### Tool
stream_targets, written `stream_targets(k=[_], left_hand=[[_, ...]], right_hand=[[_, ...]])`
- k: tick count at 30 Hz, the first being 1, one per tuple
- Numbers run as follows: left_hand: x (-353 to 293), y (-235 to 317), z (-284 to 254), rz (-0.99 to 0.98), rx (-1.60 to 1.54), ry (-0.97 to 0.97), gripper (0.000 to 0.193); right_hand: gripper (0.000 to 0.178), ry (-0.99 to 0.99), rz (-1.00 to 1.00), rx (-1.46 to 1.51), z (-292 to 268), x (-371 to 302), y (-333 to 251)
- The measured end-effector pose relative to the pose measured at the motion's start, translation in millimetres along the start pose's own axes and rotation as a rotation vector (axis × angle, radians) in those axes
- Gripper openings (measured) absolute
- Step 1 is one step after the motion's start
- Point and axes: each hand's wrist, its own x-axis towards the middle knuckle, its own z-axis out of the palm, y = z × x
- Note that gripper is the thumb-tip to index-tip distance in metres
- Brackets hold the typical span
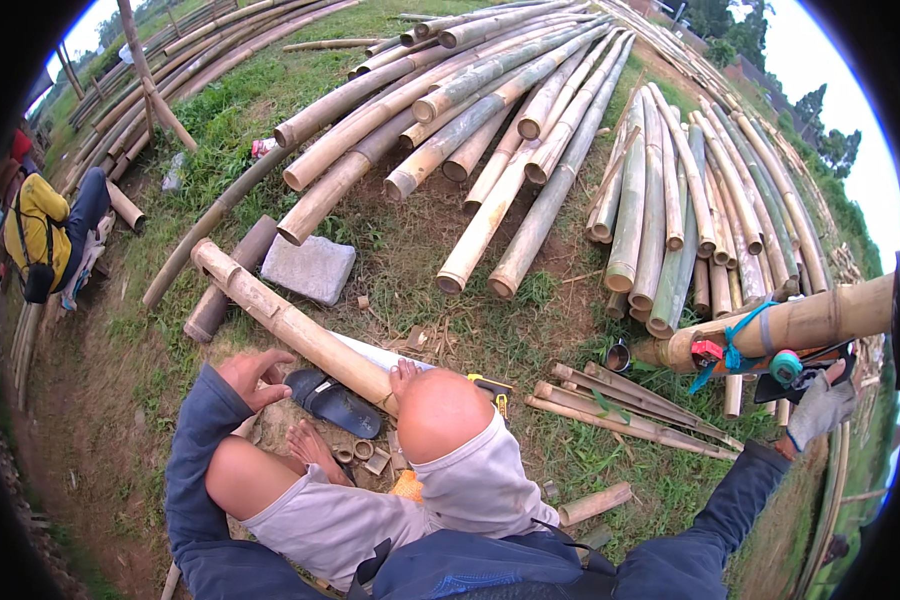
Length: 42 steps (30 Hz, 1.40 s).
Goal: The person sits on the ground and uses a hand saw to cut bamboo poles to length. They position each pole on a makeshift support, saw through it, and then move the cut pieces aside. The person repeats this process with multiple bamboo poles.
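My bare left hand hovers beside my left knee with its fingers loosely curved, thumb apart, holding nothing. A black slide sandal lies just right of it. Off to the far right, my right hand wears a pale grey glove and is closed at a dark thing whose kind I cannot make out. That lies against a thick bamboo pole, wrapped with blue strips and carrying a small red piece and a teal round piece. A bamboo length slants in front of me, my right foot against its near end.
Long bamboo poles lie stacked ahead, with another stack at right. A grey stone block sits beyond the bamboo length. Split bamboo pieces and a yellow-handled tool lie near my right knee. A person in yellow sits at far left.
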Motion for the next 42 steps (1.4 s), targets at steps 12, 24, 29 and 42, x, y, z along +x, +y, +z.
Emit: stream_targets(k=[12, 24, 29, 42], left_hand=[[-16.5, -0.5, 0.8, 0.045, -0.001, 0.027, 0.055], [-17.4, -8.9, 9.5, -0.03, -0.086, -0.17, 0.051], [55.5, -14.4, 0.2, 0.032, -0.007, -0.293, 0.052], [591.9, -60.0, -144.7, 0.113, -0.378, 0.662, 0.067]], right_hand=[[0.051, -1.236, -0.06, 1.302, -50.5, -264.6, -382.4], [0.087, -1.285, 0.525, 0.621, 159.0, -303.9, -636.3], [0.09, -1.326, 0.382, 0.451, 150.9, -307.3, -651.1], [0.083, -1.271, 0.416, 0.474, 159.4, -318.1, -656.7]])
